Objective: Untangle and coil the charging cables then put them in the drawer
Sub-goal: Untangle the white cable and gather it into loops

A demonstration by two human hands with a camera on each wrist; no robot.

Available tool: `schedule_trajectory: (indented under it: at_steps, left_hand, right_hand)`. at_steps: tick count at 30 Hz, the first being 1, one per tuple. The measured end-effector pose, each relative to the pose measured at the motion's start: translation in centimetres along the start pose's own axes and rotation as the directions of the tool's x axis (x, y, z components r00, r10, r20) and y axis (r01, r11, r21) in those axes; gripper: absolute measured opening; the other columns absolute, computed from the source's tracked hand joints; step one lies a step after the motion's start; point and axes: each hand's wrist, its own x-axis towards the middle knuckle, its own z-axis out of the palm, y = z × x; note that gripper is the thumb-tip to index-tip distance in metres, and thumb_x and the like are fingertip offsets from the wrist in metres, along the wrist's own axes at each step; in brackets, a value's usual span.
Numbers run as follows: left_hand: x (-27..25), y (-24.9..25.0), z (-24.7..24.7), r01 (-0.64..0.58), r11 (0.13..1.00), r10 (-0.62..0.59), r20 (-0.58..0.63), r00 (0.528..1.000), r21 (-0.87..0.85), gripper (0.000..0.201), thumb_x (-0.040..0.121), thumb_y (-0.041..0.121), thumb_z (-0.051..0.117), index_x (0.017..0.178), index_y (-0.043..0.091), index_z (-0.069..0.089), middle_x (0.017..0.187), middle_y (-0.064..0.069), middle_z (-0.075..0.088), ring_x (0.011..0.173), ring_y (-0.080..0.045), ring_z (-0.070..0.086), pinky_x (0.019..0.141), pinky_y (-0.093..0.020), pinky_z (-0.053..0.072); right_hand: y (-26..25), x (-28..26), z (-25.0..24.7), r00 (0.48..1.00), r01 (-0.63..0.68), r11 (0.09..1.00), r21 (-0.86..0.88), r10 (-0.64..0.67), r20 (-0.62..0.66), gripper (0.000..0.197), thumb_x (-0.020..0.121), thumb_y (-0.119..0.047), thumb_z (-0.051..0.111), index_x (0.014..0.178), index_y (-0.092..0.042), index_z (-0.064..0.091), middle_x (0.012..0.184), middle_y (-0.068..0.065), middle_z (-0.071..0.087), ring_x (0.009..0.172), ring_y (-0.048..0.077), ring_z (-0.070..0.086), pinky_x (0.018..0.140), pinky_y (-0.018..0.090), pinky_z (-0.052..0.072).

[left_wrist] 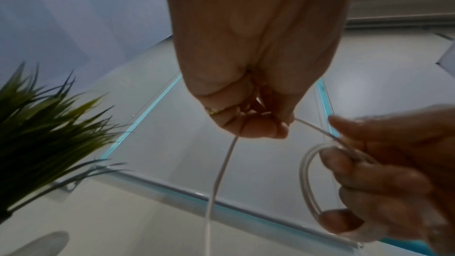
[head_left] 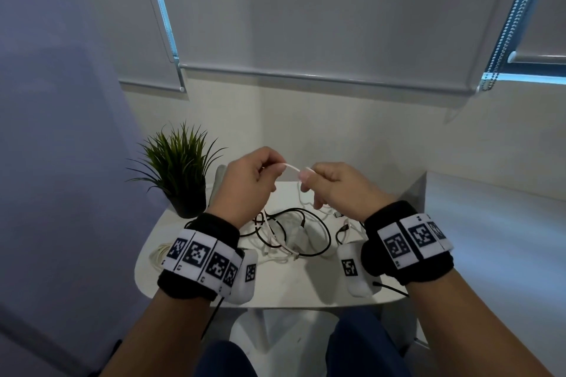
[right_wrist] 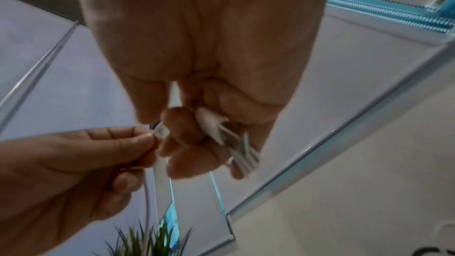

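Two hands (head_left: 245, 184) (head_left: 343, 190), one plant (head_left: 180, 168), one tabletop (head_left: 291, 288), two wristbands (head_left: 202, 260) (head_left: 410, 239); the tangled black and white cables (head_left: 291, 232) cannot be counted.

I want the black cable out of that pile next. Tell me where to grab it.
Pinch the black cable on its open right-hand loop, coming from above. There it arcs over bare table, while further left it crosses the white cables. This is a judgement.

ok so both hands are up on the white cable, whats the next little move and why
Probably lay one more turn onto the coil. The right hand already pinches a few small loops of the white cable, the left hand feeds a short span, and the rest trails down into the tangle on the table.
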Motion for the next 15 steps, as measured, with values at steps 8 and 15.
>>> schedule_trajectory:
  at_steps: [8,15]
  left_hand:
    - [-0.2,-0.1,0.9,0.117,0.959,-0.086,0.13,0.988,-0.257,0.028,0.1,0.029,0.041,0.101,0.02,0.068,0.072,0.001,0.055,0.059,-0.011,0.051,0.061,-0.024,0.046]
    - [-0.9,0.8,1.6,0.087,0.941,-0.037,0.157,0.987,-0.327,0.029,0.096,0.031,0.045,0.08,0.018,0.066,0.052,0.005,0.038,0.049,-0.005,0.037,0.053,-0.013,0.036]
  right_hand:
    - [-1.0,-0.2,-0.1,0.993,0.114,0.832,0.544,-0.098,-0.059,0.032,0.102,-0.016,0.036,0.075,-0.009,0.052,0.051,-0.004,0.053,0.059,0.023,0.058,0.063,0.03,0.049]
    - [-0.7,0.3,-0.4,0.999,0.04,0.762,0.647,-0.007,-0.054,0.034,0.101,-0.021,0.041,0.075,-0.009,0.059,0.056,0.006,0.055,0.058,0.024,0.057,0.056,0.027,0.048]
